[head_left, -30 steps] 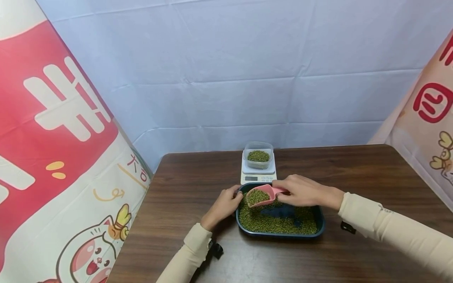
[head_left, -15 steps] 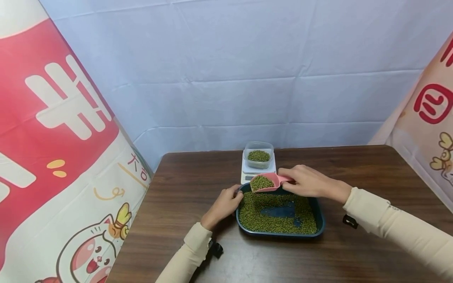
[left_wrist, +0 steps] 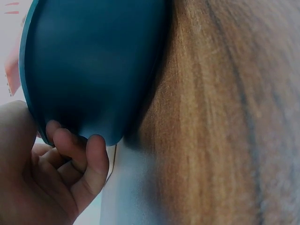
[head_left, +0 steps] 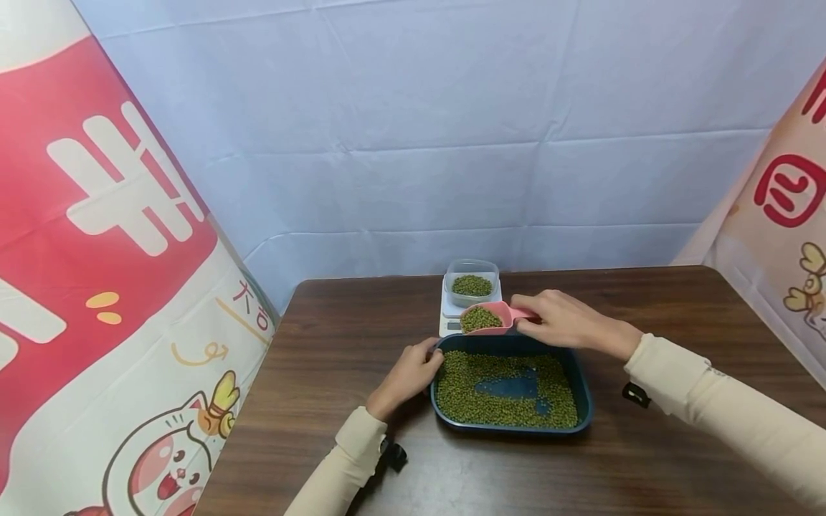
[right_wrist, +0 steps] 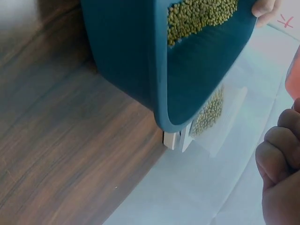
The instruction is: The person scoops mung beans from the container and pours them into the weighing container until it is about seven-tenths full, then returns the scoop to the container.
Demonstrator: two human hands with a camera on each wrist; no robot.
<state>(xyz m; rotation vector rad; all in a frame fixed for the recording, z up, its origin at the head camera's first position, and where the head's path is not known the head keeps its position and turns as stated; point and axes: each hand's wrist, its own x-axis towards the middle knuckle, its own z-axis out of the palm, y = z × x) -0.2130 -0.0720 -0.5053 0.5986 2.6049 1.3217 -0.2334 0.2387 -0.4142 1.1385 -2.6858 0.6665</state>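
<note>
In the head view my right hand (head_left: 568, 321) grips the handle of a pink scoop (head_left: 507, 315) loaded with green beans (head_left: 480, 319). The scoop hangs over the front of a white kitchen scale (head_left: 449, 309), just past the far rim of a dark blue tray (head_left: 510, 429). A clear plastic container (head_left: 488, 294) with some green beans in it stands on the scale. My left hand (head_left: 405, 373) holds the tray's far left corner, thumb over the rim; in the left wrist view its curled fingers (left_wrist: 97, 154) touch the outer wall. Beans cover most of the tray floor, with a bare patch mid-tray.
The brown wooden table (head_left: 342, 330) extends on both sides of the tray. A pale cloth (head_left: 413, 179) hangs behind its back edge. Printed banners flank it, a red and white one (head_left: 129, 236) at left and a pinkish one (head_left: 774, 236) at right.
My right hand has lifted the filled scoop out of the tray and moved it away from me, over the front of the scale. The left hand stays on the tray corner.
</note>
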